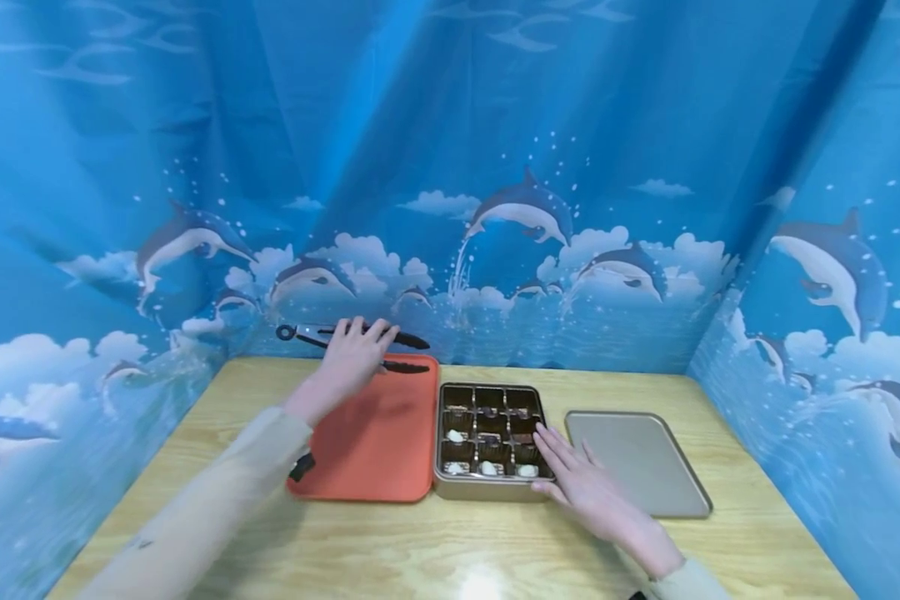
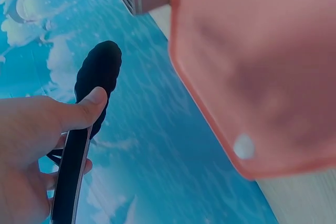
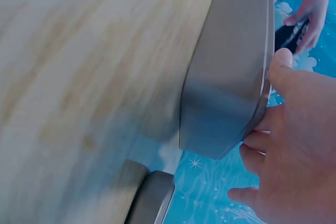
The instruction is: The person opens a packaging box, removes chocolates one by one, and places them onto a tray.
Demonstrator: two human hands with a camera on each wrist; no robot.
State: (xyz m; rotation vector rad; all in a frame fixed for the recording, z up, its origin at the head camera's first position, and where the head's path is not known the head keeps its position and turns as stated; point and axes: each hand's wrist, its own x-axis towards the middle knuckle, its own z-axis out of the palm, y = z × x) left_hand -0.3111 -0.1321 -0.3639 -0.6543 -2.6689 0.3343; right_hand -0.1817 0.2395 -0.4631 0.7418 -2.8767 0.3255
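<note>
My left hand [image 1: 354, 354] grips a pair of tongs [image 1: 408, 340] with black scalloped tips, up above the far edge of the red tray [image 1: 360, 446]. In the left wrist view, the thumb lies along the handle of the tongs [image 2: 100, 69], with fingers wrapped beneath. Right of the tray stands a metal tin [image 1: 487, 492] with a divided dark insert. Several white pieces [image 1: 488, 468] and brown pieces [image 1: 489, 438] sit in its compartments. Fairly straight fingers of my right hand [image 1: 588, 492] rest against the tin's right side, with the thumb at its front right corner.
A flat metal lid [image 1: 637, 462] lies on the wooden table [image 1: 390, 550], right of the tin. A black object [image 1: 301, 467] shows beside the left sleeve, over the tray's left edge. Blue dolphin-print curtains [image 1: 450, 183] hang behind the table and along both sides.
</note>
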